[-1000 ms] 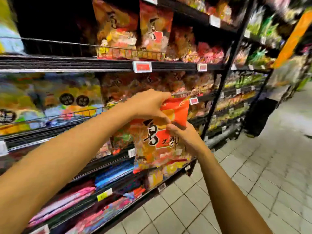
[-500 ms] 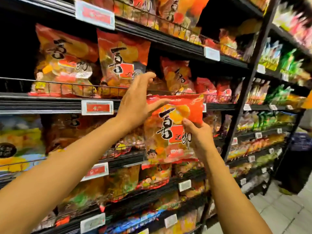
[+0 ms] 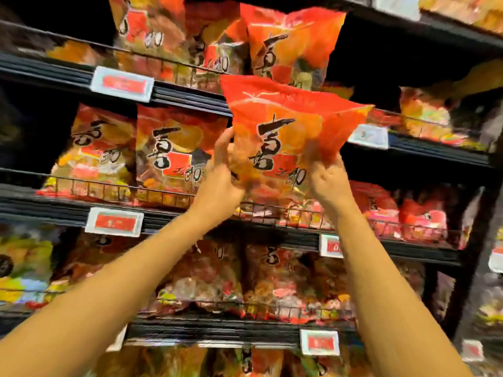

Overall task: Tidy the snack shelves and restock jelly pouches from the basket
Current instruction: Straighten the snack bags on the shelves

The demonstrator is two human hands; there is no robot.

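An orange-red jelly pouch [image 3: 288, 131] with black brush lettering is raised in front of the black snack shelves, tilted with its top toward the upper shelf. My left hand [image 3: 221, 175] grips its lower left edge. My right hand [image 3: 328, 176] grips its lower right edge, blurred by motion. Matching pouches stand behind a wire rail on the middle shelf [image 3: 168, 151] to the left and on the upper shelf [image 3: 288, 47] just above the held pouch. The basket is out of view.
Black shelf rails carry red and white price tags [image 3: 122, 83]. The shelf [image 3: 275, 284] below my arms holds more orange pouches. Pink-red packets [image 3: 402, 213] sit right of my right hand. A black upright post [image 3: 468, 257] bounds the bay on the right.
Both hands have lifted the pouch from waist height by the lower shelves up to the upper shelves. My view has swung upward, and the floor and aisle have left the frame.
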